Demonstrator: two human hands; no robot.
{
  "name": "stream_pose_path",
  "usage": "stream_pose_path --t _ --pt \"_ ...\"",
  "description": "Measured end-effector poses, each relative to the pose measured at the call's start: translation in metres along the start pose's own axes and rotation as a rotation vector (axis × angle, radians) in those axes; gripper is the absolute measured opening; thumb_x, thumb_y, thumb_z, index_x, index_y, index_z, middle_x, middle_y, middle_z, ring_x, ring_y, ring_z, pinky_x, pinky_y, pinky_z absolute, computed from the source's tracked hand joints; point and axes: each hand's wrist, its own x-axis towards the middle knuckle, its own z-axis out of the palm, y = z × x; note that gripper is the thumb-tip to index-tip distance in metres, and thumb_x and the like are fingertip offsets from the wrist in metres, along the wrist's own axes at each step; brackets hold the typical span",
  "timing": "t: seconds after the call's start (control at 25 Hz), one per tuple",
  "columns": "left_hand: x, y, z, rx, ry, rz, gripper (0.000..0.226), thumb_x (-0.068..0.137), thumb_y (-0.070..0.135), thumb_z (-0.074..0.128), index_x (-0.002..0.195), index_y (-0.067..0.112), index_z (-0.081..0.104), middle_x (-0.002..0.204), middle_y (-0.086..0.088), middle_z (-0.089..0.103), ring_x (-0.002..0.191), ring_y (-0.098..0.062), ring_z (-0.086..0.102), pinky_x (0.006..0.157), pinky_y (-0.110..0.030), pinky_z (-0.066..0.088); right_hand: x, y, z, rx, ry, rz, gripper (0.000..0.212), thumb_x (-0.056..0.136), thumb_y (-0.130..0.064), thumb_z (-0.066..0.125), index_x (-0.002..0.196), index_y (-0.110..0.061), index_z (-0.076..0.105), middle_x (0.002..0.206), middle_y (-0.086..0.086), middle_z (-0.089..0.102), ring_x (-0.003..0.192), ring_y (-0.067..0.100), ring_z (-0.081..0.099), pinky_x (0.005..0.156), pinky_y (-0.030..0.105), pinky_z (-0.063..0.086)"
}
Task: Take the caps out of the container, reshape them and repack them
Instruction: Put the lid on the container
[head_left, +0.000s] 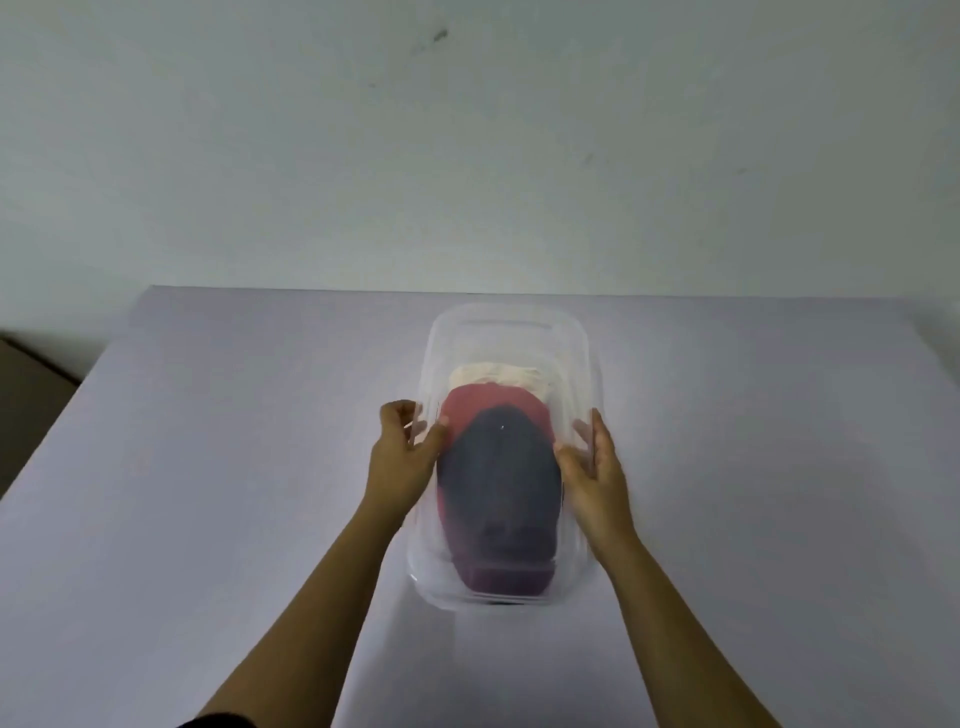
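A clear plastic container (511, 325) stands on the table in the middle of the view. Inside it lie stacked caps: a dark navy cap (501, 478) on top, a red cap (480, 402) under it, and a cream cap (498, 374) at the far end. My left hand (402, 457) grips the container's left rim, thumb inside and fingers curled outside. My right hand (592, 467) holds the right rim in the same way, thumb inside by the navy cap and fingers up along the outer wall.
The table (208, 467) is covered in a pale lilac sheet and ends at a white wall (467, 156) behind. A brown floor or box (31, 384) shows past the table's left edge.
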Motion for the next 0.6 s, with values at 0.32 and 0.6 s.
stream_pose_path --t 0.32,0.6 --pt "0.013 -0.041 0.034 0.358 -0.034 0.065 0.051 0.103 0.025 0.024 0.151 0.020 0.009 0.160 -0.003 0.013 0.148 -0.022 0.013 0.118 -0.035 0.014 0.017 0.024 0.010 -0.191 -0.070 0.006 0.063 0.099 -0.029 0.039 0.150 -0.024 0.003 0.159 -0.005 0.006 0.146 0.015 0.011 0.114 0.028 0.014" --pt "0.017 -0.041 0.039 0.447 0.016 0.071 0.052 0.101 0.028 0.029 0.151 0.023 0.015 0.159 -0.006 0.020 0.142 -0.027 0.031 0.113 -0.042 0.028 0.023 0.024 0.012 -0.171 -0.031 0.086 0.050 0.101 -0.034 0.023 0.149 -0.031 0.008 0.157 -0.002 0.019 0.142 0.022 0.026 0.112 0.032 0.023"
